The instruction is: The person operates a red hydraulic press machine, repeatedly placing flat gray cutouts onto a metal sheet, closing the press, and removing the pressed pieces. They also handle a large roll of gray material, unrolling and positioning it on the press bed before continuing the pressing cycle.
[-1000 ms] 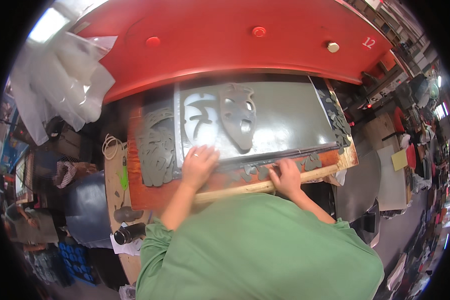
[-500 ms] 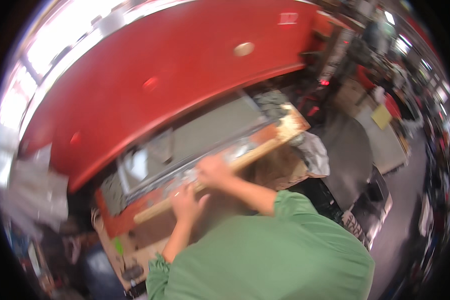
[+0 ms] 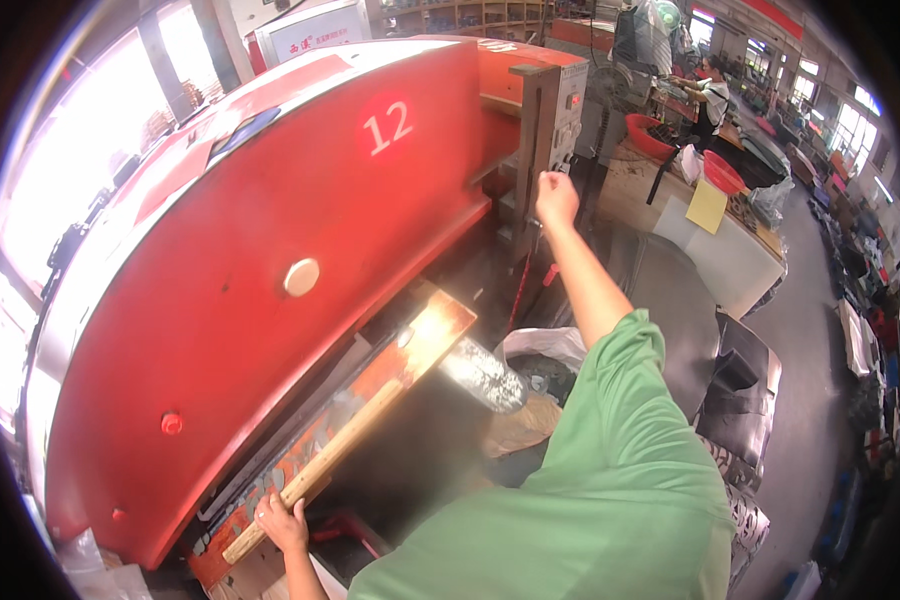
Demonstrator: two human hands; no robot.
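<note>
My left hand (image 3: 284, 524) rests at the near end of a pale wooden strip (image 3: 315, 468), fingers apart and lying over the front edge of an orange-red press bed (image 3: 292, 462). Flat grey scraps lie along that bed. Up at the right, my right hand (image 3: 558, 200) is raised to the lower part of a control box (image 3: 568, 115) with knobs and a red display. Its fingers are closed together; what they pinch is too small to make out. A big red press beam (image 3: 270, 240) stands over the bed and hides most of what lies behind the strip.
Below the bed's right end sit a silvery-white cylinder (image 3: 485, 375) and a white bag (image 3: 540, 345) with dark scraps. A table at right carries red baskets (image 3: 650, 135) and a yellow sheet (image 3: 706, 207). Farther back, another person (image 3: 712, 100) stands at a bench.
My right hand has left the wooden strip and risen to the control box. My left hand stays at the strip, nearer its end. The view has swung right; the grey plate is now hidden.
</note>
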